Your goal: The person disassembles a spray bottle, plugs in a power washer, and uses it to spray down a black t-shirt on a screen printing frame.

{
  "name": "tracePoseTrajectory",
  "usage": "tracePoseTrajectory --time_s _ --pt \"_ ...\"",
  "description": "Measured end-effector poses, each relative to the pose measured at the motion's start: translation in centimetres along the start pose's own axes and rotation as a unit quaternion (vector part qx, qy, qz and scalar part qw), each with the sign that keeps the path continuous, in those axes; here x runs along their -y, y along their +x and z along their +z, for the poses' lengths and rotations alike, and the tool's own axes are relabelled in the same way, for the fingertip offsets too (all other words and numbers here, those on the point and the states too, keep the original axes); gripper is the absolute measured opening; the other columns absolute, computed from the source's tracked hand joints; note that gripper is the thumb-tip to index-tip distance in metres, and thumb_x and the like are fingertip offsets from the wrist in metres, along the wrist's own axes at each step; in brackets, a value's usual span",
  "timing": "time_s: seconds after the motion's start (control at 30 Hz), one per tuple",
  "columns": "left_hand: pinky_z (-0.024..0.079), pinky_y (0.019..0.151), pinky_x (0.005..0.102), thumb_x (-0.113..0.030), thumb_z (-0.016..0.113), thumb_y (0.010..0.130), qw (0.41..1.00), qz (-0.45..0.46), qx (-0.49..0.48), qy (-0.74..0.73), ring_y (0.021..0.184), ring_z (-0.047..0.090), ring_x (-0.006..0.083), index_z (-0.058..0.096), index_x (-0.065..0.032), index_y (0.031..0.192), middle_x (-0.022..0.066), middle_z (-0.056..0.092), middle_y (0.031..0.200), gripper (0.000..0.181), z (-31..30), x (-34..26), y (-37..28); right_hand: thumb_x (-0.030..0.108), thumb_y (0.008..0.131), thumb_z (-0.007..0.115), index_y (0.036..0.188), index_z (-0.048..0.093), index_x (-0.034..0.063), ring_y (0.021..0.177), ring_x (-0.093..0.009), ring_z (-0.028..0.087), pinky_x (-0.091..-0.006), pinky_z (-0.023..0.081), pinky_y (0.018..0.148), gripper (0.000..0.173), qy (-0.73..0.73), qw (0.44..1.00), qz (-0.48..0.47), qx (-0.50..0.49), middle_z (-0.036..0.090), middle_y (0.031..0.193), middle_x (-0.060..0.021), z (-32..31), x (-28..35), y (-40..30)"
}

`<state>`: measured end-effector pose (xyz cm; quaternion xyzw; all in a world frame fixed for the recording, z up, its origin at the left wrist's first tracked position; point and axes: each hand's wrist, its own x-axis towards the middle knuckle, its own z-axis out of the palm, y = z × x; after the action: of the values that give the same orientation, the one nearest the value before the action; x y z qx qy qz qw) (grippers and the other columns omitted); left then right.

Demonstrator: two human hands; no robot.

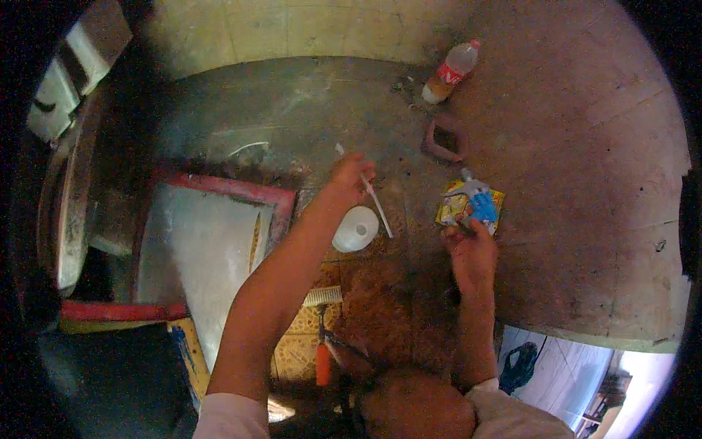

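My left hand (pixel 352 175) holds a thin white stick or tube (pixel 378 208) that slants down to the right, its other end showing above the fingers. Just below this hand is a white round object with a central hole (pixel 355 229), perhaps a roll or a cup. On the right, my right hand (pixel 471 241) has its fingertips at the lower edge of a blue-and-white plastic packet (pixel 481 206), which lies over a yellow printed packet (pixel 498 198). Whether the fingers grip the packet or something small is unclear.
A plastic bottle with a red label (pixel 451 74) lies at the upper right, near a reddish square frame (pixel 429 137). A brush or roller tool with an orange handle (pixel 322 363) is low in the middle. A red-edged panel (pixel 236 189) stands at left.
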<state>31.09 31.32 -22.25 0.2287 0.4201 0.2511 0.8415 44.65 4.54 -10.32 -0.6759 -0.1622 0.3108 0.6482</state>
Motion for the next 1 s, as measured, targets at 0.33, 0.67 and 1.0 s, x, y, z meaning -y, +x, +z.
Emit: tracePoseTrajectory --time_s 0.33,0.67,1.0 --pt "0.056 0.08 0.0402 -0.03 0.05 0.103 0.844 0.114 0.086 0.517 0.093 0.067 0.0254 0.06 -0.0076 0.128 0.0143 0.068 0.112 0.035 -3.4 3.1 4.5 0.043 0.105 0.047 0.109 0.057 0.0152 0.068 -0.018 0.06 -0.0384 0.053 0.069 0.029 0.182 0.978 0.096 0.032 0.063 0.084 -0.002 5.8 -0.6 -2.2" --pt "0.05 0.091 0.0298 -0.035 0.061 0.101 0.876 0.295 0.292 0.246 0.103 0.063 0.0141 0.06 -0.005 0.133 0.0069 0.068 0.124 0.044 3.3 -5.0 -13.3 0.04 0.105 0.049 0.105 0.06 0.0138 0.063 -0.015 0.059 -0.0321 0.055 0.066 0.029 0.405 0.846 0.28 0.204 0.066 0.089 -0.0002 11.1 1.4 -4.2" --pt "0.048 0.082 0.0264 -0.041 0.069 0.094 0.973 0.119 0.066 0.189 0.093 0.063 0.014 0.072 -0.0032 0.102 0.0046 0.072 0.107 0.039 4.3 -5.9 -16.1 0.044 0.104 0.047 0.11 0.057 0.0072 0.069 -0.02 0.066 -0.0389 0.057 0.07 0.039 0.12 0.98 0.062 0.146 0.07 0.094 -0.0131 12.9 2.9 -5.1"
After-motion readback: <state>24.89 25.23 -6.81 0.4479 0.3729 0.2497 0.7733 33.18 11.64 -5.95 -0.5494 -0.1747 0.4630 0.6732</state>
